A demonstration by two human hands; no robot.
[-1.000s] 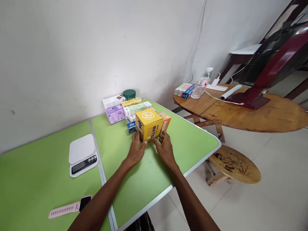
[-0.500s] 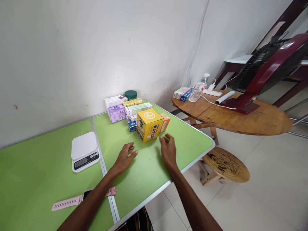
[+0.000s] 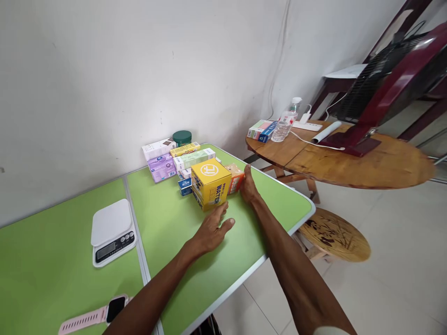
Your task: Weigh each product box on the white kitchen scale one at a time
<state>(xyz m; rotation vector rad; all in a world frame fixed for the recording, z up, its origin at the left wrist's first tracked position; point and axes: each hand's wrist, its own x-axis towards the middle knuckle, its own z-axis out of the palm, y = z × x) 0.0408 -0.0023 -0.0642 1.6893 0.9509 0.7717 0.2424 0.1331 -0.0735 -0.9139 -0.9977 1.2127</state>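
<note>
A yellow box (image 3: 211, 186) printed with "WATER" stands on the green table (image 3: 230, 260). My left hand (image 3: 212, 229) is just in front of it, fingers stretched out and thumb apart, holding nothing. To the right of the yellow box is an orange packet (image 3: 235, 179), partly hidden by it. Against the packet's right side lies my right hand (image 3: 249, 186), fingers extended; part of them is hidden. A small blue box (image 3: 185, 186), a pale green box (image 3: 194, 159), a yellow carton (image 3: 185, 149) and a purple pack (image 3: 161, 167) sit behind and left.
A white box (image 3: 159, 148) and a green-lidded tub (image 3: 182, 137) are near the wall. On the left are a kitchen scale (image 3: 113, 228) and a pink-strapped watch (image 3: 115, 308). A wooden table (image 3: 394, 163) with a bottle (image 3: 284, 124) and fan stands right, above a stool (image 3: 337, 235).
Both hands have let go of the yellow box. My right hand has moved forward and right to the orange packet. My left hand drew back, then came right, near the yellow box's front.
</note>
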